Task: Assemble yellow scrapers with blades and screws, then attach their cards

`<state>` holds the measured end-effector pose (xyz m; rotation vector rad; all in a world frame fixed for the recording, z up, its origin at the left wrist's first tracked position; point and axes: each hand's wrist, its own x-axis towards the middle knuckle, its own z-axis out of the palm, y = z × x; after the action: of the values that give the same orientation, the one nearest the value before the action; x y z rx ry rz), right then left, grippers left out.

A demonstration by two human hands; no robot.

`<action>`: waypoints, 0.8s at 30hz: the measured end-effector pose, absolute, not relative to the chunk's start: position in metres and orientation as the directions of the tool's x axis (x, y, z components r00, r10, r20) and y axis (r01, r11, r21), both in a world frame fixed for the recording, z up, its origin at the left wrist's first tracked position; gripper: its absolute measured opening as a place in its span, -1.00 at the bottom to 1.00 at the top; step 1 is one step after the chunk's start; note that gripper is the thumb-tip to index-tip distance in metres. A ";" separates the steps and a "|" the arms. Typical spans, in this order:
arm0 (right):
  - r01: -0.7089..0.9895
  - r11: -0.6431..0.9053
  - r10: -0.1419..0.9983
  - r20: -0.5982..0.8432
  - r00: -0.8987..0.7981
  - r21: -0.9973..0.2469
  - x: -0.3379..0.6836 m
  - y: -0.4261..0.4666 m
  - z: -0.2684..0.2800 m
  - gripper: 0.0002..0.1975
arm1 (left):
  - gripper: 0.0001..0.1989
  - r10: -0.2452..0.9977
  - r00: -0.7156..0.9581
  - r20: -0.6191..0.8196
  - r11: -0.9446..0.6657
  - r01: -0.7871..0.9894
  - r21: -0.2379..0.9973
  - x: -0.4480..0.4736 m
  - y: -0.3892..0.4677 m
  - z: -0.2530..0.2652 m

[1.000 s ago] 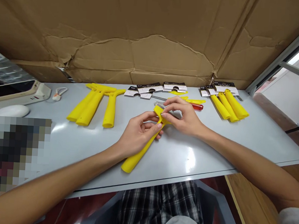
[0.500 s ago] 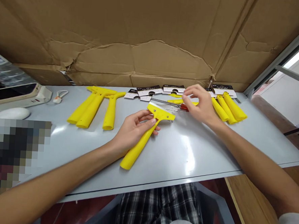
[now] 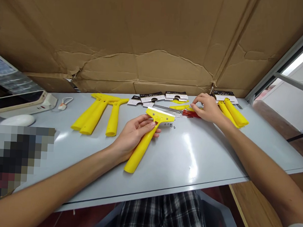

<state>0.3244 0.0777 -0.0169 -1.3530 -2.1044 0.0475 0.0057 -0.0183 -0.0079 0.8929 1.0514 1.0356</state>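
Observation:
My left hand (image 3: 133, 134) is wrapped around the neck of a yellow scraper (image 3: 142, 148), tilted with its wide head up and to the right. A pale metal strip runs along the top of that head, and two screws show on its face. Past the scraper's right end, several small screws (image 3: 171, 125) lie loose on the table. My right hand (image 3: 207, 108) is low over the back of the table, fingers curled and tips close together. Under it are a red-handled screwdriver (image 3: 188, 113) and small yellow pieces (image 3: 179, 107). Its fingertips partly hide what they touch.
Several yellow scraper handles (image 3: 95, 115) lie at the back left, others (image 3: 235, 111) at the right. Black-and-white cards (image 3: 151, 97) lie along the cardboard wall (image 3: 146, 31). A white mouse (image 3: 17, 120), a phone on a stand (image 3: 16, 101) and a plug (image 3: 62, 104) are at the left.
My right hand has moved right and lower, its fingers drawn closer together, uncovering more of the red handle. The scraper has turned slightly in my left hand, and the loose screws show more clearly.

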 end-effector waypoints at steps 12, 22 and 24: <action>0.806 0.505 0.863 0.186 -0.470 -0.310 0.332 0.073 -0.006 -0.63 | -0.70 0.963 0.160 -0.218 0.250 -0.219 0.943 0.004 -0.017 -0.011; 0.800 0.498 0.867 0.186 -0.462 -0.334 0.339 0.073 0.001 -0.72 | -0.68 0.963 0.154 -0.221 0.252 -0.227 0.941 0.003 -0.017 -0.011; 0.757 0.505 0.862 0.291 -0.416 -0.414 0.339 0.071 0.007 -0.70 | -0.65 0.964 0.153 -0.218 0.249 -0.223 0.943 0.003 -0.017 -0.011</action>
<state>0.3387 0.0712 0.0065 -1.3288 -2.2850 0.3008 0.0026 -0.0169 -0.0115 0.9195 1.0460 1.0509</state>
